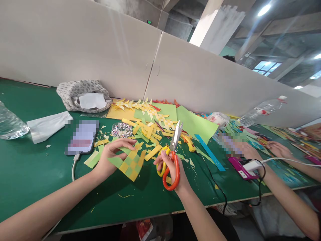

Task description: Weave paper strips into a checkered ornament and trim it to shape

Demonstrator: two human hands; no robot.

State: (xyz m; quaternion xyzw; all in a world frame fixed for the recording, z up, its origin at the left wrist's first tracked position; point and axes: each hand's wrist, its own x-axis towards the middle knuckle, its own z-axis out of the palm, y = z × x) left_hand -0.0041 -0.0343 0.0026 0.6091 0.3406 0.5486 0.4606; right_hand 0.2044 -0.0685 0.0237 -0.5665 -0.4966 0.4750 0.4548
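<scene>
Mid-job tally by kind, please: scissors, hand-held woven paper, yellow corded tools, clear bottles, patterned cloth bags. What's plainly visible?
Scissors: 1
Woven paper piece: 1
Yellow corded tool: 1
Clear bottles: 2 (left bottle, right bottle)
Patterned cloth bag: 1
Total: 6

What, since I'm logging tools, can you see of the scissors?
The scissors have silvery, metal-looking blades and two glossy loop handles, one yellow, one orange-red, seemingly plastic. The right hand grips them by the handles above the table, to the right of the woven paper and apart from it. The blades point up and forward, seemingly almost closed.
</scene>
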